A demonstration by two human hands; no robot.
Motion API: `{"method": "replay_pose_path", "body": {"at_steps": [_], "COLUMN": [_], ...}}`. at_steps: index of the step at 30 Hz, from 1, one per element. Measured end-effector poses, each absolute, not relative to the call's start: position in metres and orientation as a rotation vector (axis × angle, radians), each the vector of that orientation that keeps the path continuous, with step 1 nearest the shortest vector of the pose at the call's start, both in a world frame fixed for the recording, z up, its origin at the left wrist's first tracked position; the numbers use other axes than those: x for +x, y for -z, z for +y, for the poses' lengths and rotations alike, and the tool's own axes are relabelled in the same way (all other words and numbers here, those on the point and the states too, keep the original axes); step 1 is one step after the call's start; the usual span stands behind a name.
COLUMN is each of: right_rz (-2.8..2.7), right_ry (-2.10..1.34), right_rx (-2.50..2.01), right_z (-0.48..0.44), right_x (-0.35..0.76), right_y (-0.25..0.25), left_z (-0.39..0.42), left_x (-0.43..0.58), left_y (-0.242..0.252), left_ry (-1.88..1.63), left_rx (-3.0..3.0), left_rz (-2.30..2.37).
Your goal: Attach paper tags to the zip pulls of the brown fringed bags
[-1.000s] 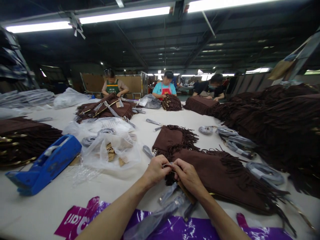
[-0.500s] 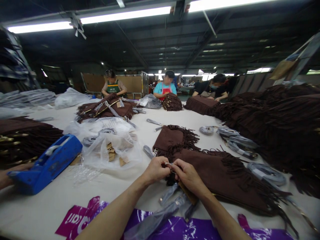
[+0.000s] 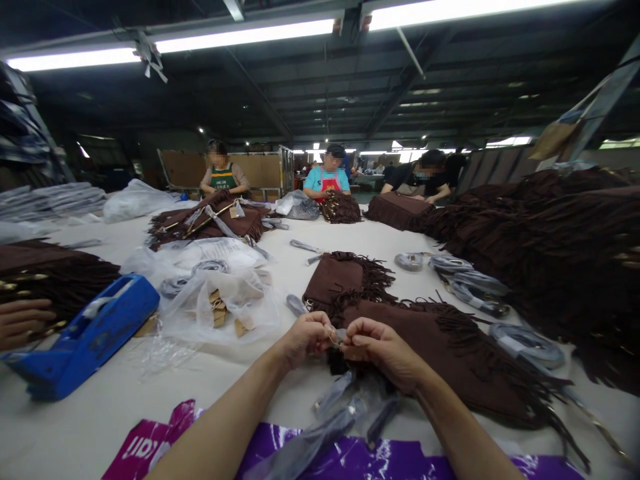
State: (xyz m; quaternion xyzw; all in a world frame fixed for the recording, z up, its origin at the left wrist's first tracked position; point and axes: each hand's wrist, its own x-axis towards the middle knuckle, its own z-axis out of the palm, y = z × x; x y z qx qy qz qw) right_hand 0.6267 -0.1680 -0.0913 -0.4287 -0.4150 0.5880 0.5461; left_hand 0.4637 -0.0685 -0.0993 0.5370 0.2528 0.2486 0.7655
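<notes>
Left hand [image 3: 306, 340]: grip pinched, thumb against fingertips on a thin cord [image 3: 332, 337].
Right hand [image 3: 384, 350]: grip also pressed together, seemingly at the cord's other side; the exact hold is too small to tell.
Cord's place: between the 2 sets of fingertips, above the counter [image 3: 200, 377], just beside the near edge of a brown fringed bag [image 3: 450, 357].
Below the hands: plastic-wrapped straps [image 3: 327, 427], partly over purple film [image 3: 385, 460].
Good hold: keep both pinches close together, so the short span stays under control; fingertips serve better than the whole hand on so fine a strand.
Good tension: a light, even pull should keep the loop readable without snapping it.
Likely snag: the fringe and loose wrap lie near enough to catch in the loop; better to work clear of them.
Left side: a blue tape dispenser [image 3: 93, 333], with a co-worker's hand [image 3: 23, 323] near it.
Across the counter: 3 people with more brown fringed pieces [image 3: 400, 208].
</notes>
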Motion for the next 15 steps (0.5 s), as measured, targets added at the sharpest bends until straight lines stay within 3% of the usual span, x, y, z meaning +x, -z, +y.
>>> {"method": "replay_pose_path", "body": {"at_steps": [6, 15], "right_rz": [-0.883, -1.025], "right_ry": [-1.463, -0.9], "right_rx": [-0.956, -1.224], "right_z": [-0.168, -0.157], "right_x": [0.628, 0.62], "right_y": [0.093, 0.109], "left_z": [-0.065, -0.063], "left_x": [0.458, 0.457], "left_y": [0.1, 0.105], "left_ry": [-0.55, -0.598], "left_rx": [0.892, 0.673], "left_rz": [0.544, 0.33]}}
